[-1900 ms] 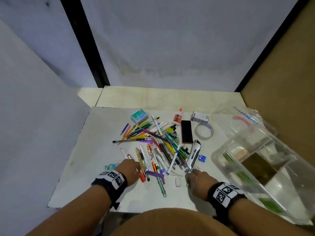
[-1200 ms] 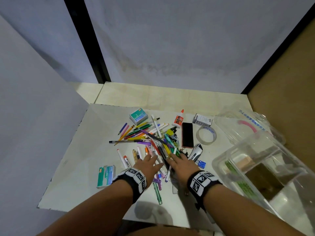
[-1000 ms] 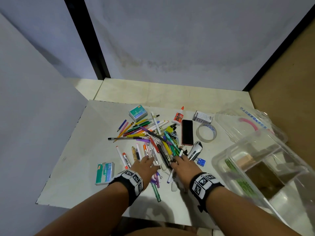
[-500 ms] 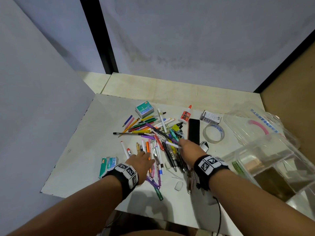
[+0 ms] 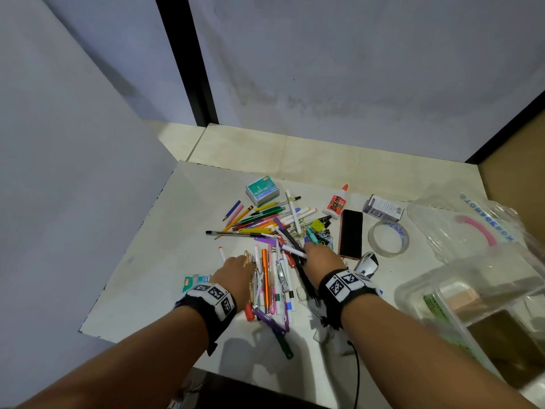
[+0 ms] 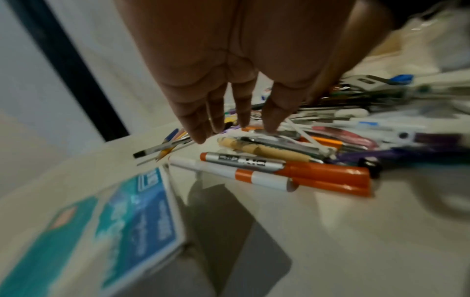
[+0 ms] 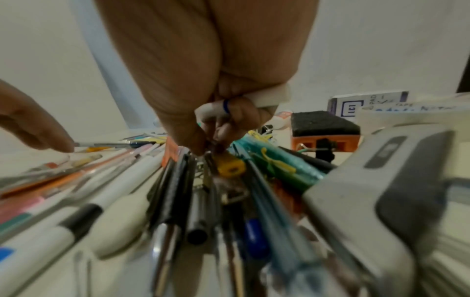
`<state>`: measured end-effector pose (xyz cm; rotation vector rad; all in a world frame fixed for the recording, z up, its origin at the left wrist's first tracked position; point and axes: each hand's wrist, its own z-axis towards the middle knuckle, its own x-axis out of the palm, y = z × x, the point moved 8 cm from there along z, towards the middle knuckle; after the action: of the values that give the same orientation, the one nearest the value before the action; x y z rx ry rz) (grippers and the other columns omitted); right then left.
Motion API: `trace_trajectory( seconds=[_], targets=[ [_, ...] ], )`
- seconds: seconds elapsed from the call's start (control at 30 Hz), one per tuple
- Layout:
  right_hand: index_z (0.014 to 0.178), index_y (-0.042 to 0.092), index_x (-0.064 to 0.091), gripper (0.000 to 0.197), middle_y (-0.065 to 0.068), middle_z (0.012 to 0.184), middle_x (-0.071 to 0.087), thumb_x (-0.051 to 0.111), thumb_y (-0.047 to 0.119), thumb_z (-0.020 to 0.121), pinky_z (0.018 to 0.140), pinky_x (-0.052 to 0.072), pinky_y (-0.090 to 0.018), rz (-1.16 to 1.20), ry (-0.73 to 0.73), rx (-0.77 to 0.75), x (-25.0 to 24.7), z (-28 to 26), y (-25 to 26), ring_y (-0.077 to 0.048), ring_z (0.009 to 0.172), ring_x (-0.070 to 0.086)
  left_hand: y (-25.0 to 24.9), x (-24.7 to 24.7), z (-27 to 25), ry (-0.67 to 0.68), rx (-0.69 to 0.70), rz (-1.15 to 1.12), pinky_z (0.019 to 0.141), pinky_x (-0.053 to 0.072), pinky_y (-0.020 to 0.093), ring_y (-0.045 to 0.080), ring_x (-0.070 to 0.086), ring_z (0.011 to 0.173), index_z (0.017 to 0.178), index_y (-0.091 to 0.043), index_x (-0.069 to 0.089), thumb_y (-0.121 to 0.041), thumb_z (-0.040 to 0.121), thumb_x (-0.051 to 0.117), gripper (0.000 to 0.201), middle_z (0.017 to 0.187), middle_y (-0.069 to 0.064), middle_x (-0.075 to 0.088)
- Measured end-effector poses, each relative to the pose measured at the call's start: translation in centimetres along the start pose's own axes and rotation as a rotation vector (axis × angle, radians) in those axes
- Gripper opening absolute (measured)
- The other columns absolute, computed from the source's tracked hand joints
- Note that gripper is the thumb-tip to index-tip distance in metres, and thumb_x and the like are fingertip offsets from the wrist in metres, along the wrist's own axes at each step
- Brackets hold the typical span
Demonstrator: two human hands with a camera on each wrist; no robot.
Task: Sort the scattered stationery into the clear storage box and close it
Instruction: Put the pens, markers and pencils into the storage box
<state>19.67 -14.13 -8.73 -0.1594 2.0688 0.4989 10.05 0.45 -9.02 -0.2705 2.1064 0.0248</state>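
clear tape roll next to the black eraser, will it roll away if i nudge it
Probably not: the clear ring-shaped tape roll lies flat on the white table, so it should slide rather than roll. Being a thin hollow ring, it is likely light and stiff.

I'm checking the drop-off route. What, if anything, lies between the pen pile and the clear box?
Nothing tall: only the stapler lies flat on the table between the pen pile and the clear storage box, whose opening shows no lid.

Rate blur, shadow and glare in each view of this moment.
Head: sharp, dim, forearm shadows on the table, reflections on the clear storage box. Left wrist: staples box smeared, left hand fairly sharp. Right wrist: near pens blurred, right hand clearer.
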Motion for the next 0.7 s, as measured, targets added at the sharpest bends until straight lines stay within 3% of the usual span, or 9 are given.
trace_trajectory(
  seconds=[0.13,0.2,0.3,0.53,0.6,0.7],
  targets=[
    [0.101,0.011,0.05,0.013,-0.011,0.103,0.062,0.05,0.017,0.09,0.074,0.045,-0.031,0.189,-0.007,0.15,-0.1,-1.3,-1.9,-0.027,0.087,0.057,1.7,-1.0,0.9,-0.058,-0.195,-0.195,0.097,0.048,0.04,0.027,0.049,0.118,0.133,-0.017,0.042,-0.011,0.087,0.053,0.049,0.13,0.008,0.044],
    [0.097,0.01,0.05,0.009,-0.014,0.1,0.06,0.048,0.013,0.09,0.077,0.046,-0.031,0.263,-0.012,0.237,-0.3,-2.0,-3.4,-0.03,0.091,0.058,2.2,-0.8,1.2,-0.032,-0.262,-0.23,0.096,0.049,0.04,0.028,0.051,0.115,0.133,-0.016,0.039,-0.011,0.086,0.055,0.049,0.128,0.011,0.042],
    [0.108,0.002,0.052,0.021,-0.019,0.108,0.061,0.044,0.008,0.09,0.079,0.043,-0.031,0.337,-0.058,0.348,-0.6,-2.8,-6.1,-0.033,0.102,0.058,3.0,-0.6,1.4,-0.011,-0.358,-0.247,0.091,0.051,0.041,0.031,0.054,0.109,0.13,-0.014,0.035,-0.006,0.084,0.054,0.05,0.126,0.014,0.038],
    [0.104,-0.001,0.056,0.019,-0.02,0.109,0.061,0.044,0.006,0.091,0.071,0.036,-0.027,0.232,-0.109,0.339,-0.3,-2.6,-8.0,-0.034,0.099,0.058,3.2,0.0,1.1,0.023,-0.406,-0.303,0.087,0.051,0.039,0.033,0.059,0.106,0.136,-0.014,0.027,-0.002,0.083,0.058,0.062,0.127,0.016,0.041],
    [0.104,0.001,0.056,0.019,-0.019,0.107,0.061,0.045,0.009,0.091,0.072,0.04,-0.029,0.2,-0.121,0.309,-0.3,-2.3,-7.6,-0.033,0.097,0.059,3.0,0.1,0.9,0.007,-0.402,-0.332,0.084,0.051,0.036,0.03,0.06,0.103,0.139,-0.016,0.024,-0.005,0.086,0.055,0.063,0.123,0.015,0.047],
    [0.112,0.004,0.055,0.023,-0.016,0.112,0.056,0.048,0.014,0.093,0.078,0.046,-0.033,0.129,-0.097,0.258,-0.2,-2.0,-6.5,-0.031,0.101,0.058,2.8,0.4,0.9,0.0,-0.378,-0.362,0.078,0.051,0.031,0.022,0.062,0.091,0.149,-0.019,0.006,-0.007,0.087,0.053,0.078,0.115,0.012,0.059]
  ],
)
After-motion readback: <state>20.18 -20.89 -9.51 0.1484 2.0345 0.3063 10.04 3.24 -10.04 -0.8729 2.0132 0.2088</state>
